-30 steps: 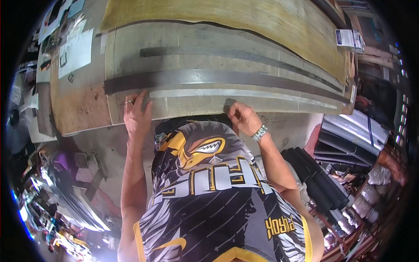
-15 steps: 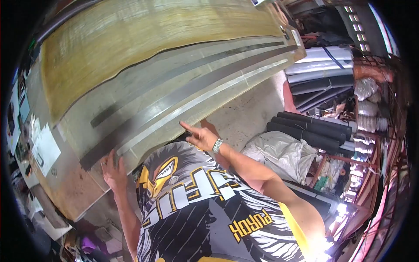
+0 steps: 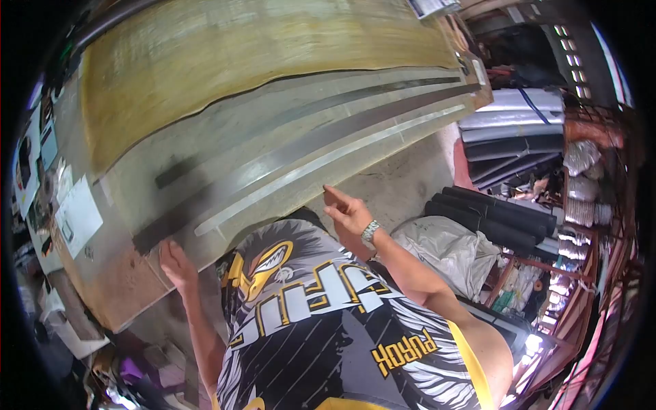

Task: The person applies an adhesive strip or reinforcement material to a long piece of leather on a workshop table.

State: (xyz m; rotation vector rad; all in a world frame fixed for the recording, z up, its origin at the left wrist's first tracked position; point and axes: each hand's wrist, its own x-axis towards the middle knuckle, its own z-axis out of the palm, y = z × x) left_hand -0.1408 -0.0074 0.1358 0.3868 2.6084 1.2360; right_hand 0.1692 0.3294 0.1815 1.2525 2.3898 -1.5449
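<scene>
My left hand (image 3: 179, 266) is at the table's front left edge, its fingers stretched out and close together, just below the end of a long wide dark strip (image 3: 342, 131). I see nothing in it. My right hand (image 3: 347, 210) is by the front edge farther right. Its index finger points out along the edge, the thumb is apart and nothing shows in its grasp. A narrow pale strip (image 3: 307, 171) lies between the wide dark strip and the front edge. Beyond the wide one lies a thinner dark strip (image 3: 383, 91).
A large yellow-brown sheet (image 3: 273, 48) covers the back of the table (image 3: 123, 287). White papers (image 3: 78, 215) lie at the left. To the right are dark rolls (image 3: 485, 219), a pale plastic-wrapped bundle (image 3: 437, 249) and stacked silvery rolls (image 3: 509, 109).
My right hand has moved right along the table edge. My left hand's spread fingers have come closer together. The whole view has shifted slightly; the strips appear to lie as before.
</scene>
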